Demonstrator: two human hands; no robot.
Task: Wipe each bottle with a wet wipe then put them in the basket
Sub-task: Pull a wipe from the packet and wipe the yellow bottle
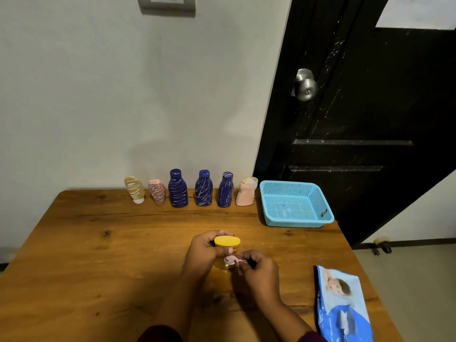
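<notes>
A small yellow bottle with a yellow cap point(227, 243) is at the table's middle, gripped by my left hand point(203, 251) around its upper part. My right hand point(259, 270) pinches a crumpled pinkish wet wipe point(232, 259) against the bottle's side. Several other bottles stand in a row by the wall: a tan one point(134, 189), a pink one point(157, 192), three dark blue ones point(178, 188) point(203, 188) point(225, 190) with white scribbles, and a peach one point(245, 191). The light blue basket point(296, 219) sits at the back right, holding no bottles.
A blue wet wipe pack point(341, 304) lies at the table's front right, near its edge. The wooden table point(98, 255) ends just right of the basket and pack. A dark door with a metal knob point(304, 85) stands behind the basket.
</notes>
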